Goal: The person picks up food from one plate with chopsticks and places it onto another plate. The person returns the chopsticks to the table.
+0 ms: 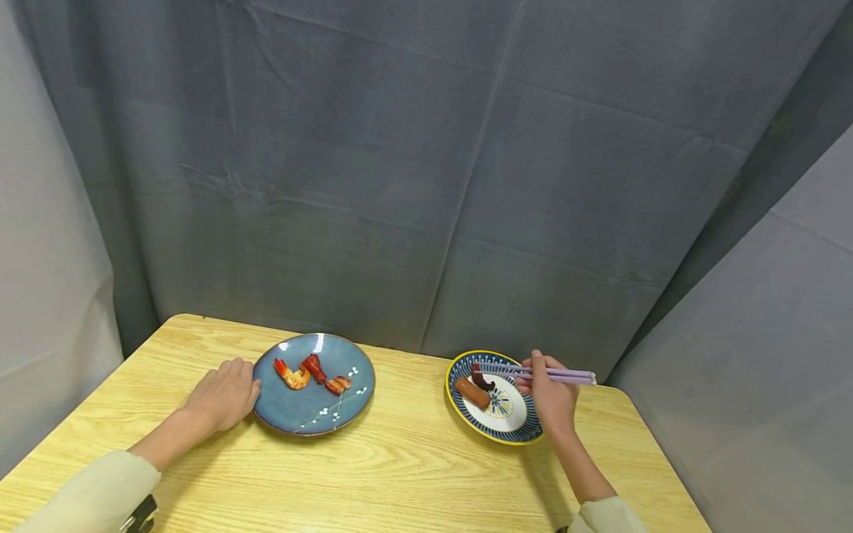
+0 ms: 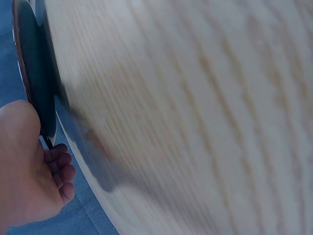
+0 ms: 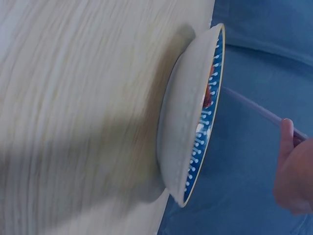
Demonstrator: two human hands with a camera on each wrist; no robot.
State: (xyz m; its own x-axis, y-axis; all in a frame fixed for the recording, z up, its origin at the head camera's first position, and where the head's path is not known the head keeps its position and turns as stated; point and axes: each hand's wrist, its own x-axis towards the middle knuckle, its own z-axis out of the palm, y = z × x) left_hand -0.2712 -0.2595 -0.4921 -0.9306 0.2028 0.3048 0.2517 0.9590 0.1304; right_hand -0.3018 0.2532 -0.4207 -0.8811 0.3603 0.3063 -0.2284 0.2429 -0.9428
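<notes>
A blue-grey plate (image 1: pixel 313 422) bears a shrimp (image 1: pixel 292 374), a dark red piece (image 1: pixel 314 367) and a streaky meat piece (image 1: pixel 338 385). The left hand (image 1: pixel 223 396) grips this plate's left rim; in the left wrist view, the hand (image 2: pixel 29 171) has its fingers curled at the rim (image 2: pixel 22 73). Pinched in the right hand (image 1: pixel 553 396) are purple chopsticks (image 1: pixel 566 376), whose tips reach a dark red-brown piece (image 1: pixel 481 379) in the patterned dish (image 1: pixel 493 435). Beside that piece lies a brown sausage-like piece (image 1: pixel 472 394). The right wrist view shows the hand (image 3: pixel 296 176) beyond the dish (image 3: pixel 183 117).
Both dishes stand near the back edge of a light wooden table (image 1: pixel 333 481). A dark grey curtain (image 1: pixel 320 185) hangs behind it, with pale cloth (image 1: pixel 753 333) at the right and more pale cloth (image 1: pixel 47 259) at the left.
</notes>
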